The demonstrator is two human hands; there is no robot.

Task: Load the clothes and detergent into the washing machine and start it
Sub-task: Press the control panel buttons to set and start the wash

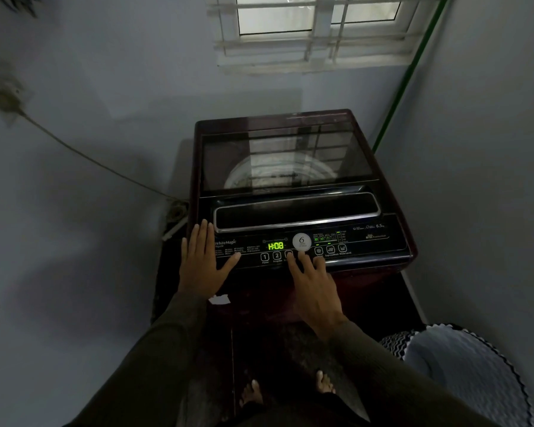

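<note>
The washing machine (299,192) is standing in a corner, with the right wall (481,149) closing in near its side. Its lid (287,158) is lying shut over the drum, blocking the way in. A basket (463,374) is crowding the floor at the right. Wider room is lying open at the left, where a cord (84,155) is slanting across.

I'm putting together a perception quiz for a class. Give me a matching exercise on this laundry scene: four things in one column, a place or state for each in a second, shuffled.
Things:
1. left hand
2. right hand
3. lid
4. display

Place or state:
A. lit green, reads H:08
B. shut, see-through
C. lies flat at the left end of the control panel
D. fingertip just right of the Program button

Pairs: 1-C, 2-D, 3-B, 4-A
</note>
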